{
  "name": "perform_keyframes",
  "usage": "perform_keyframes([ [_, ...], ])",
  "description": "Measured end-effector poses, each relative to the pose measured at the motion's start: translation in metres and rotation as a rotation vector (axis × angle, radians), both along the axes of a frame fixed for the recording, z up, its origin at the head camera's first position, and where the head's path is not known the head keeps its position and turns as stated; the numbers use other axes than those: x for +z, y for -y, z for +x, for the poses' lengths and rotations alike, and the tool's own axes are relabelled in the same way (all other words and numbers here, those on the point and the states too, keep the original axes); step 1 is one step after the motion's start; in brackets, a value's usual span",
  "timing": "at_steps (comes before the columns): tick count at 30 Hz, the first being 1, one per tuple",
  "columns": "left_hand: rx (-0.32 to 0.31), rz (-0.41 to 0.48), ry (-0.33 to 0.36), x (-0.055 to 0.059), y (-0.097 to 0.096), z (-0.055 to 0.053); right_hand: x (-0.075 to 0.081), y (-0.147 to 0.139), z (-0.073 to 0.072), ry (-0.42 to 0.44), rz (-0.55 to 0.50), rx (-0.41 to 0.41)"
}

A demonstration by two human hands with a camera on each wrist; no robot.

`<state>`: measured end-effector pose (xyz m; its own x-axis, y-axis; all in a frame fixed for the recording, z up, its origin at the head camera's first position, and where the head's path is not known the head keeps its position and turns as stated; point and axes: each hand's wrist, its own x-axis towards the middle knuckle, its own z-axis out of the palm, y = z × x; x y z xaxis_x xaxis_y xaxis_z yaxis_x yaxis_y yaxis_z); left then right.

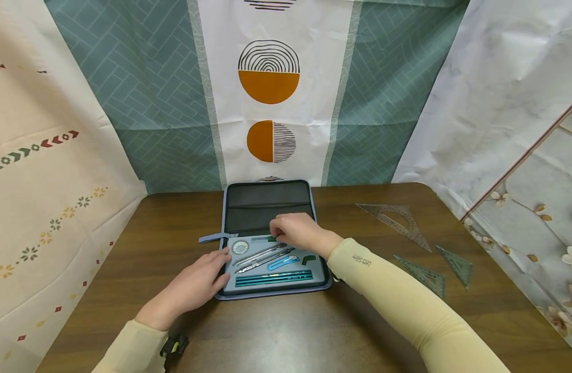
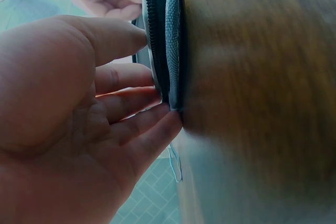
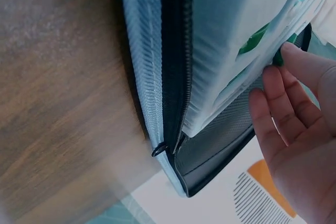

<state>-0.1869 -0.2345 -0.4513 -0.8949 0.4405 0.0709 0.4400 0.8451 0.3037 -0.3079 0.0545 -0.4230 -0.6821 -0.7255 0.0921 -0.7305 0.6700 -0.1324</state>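
Right fingers (image 3: pixel 276 98) are pinching a small dark-green object (image 3: pixel 277 57). Left fingers (image 2: pixel 126 77), relaxed, are touching the blue zippered fabric case (image 1: pixel 267 207) beside them.

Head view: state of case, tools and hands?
Case: unzipped, open.
Round disc: in tray.
Pencils: in tray.
Silver instruments: in tray, slanted.
Blue cutter: in tray, blade unclear.
Clear triangle: on table.
Green triangles: on table.
Left hand: touching case edge.
Right hand: pinching green piece.
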Motion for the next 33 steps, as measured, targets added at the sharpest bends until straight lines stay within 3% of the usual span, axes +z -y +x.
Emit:
perform_keyframes([
  [33,-0.008,0.005,0.013,0.0010,-0.0008,0.0007,-0.0025,0.0035,-0.0024,0.042,-0.015,-0.013],
])
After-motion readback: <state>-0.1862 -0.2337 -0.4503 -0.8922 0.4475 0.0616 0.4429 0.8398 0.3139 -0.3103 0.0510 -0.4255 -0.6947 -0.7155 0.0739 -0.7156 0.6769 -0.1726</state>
